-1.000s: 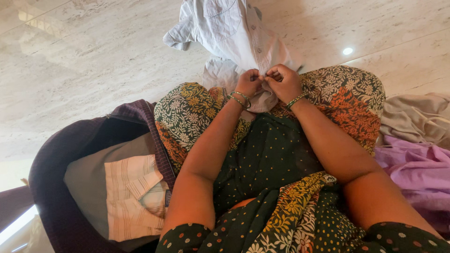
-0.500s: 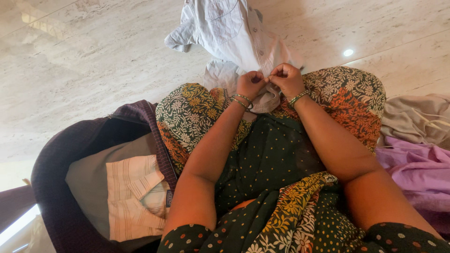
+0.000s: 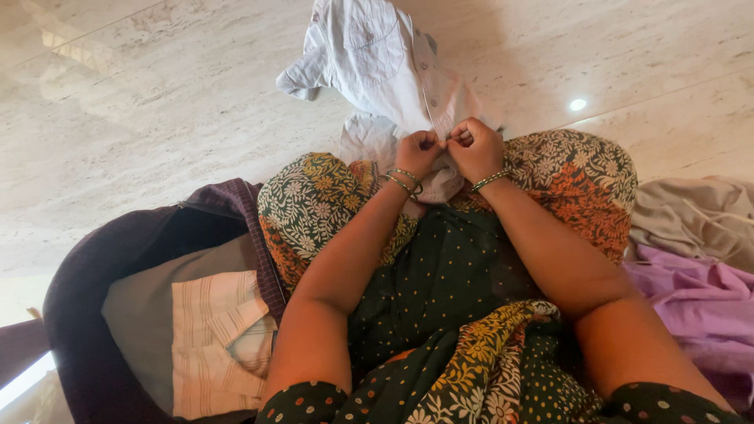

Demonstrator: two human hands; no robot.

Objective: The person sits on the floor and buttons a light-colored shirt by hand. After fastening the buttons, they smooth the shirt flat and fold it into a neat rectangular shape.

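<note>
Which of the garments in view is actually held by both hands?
The pale grey button-up shirt, pinched along its button edge by the left hand and right hand. The folded striped shirt and lilac garment lie untouched.

Pale grey shirt (image 3: 385, 63) (buttoned placket up) crumpled on marble floor.

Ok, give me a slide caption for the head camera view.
Both hands, left hand and right hand, pinch the button edge of a pale grey cotton shirt over patterned knees.

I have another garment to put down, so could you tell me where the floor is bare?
The marble floor is bare left of the white shirt and above the open bag. It is crowded on the right, where a beige cloth and purple cloth lie.
</note>
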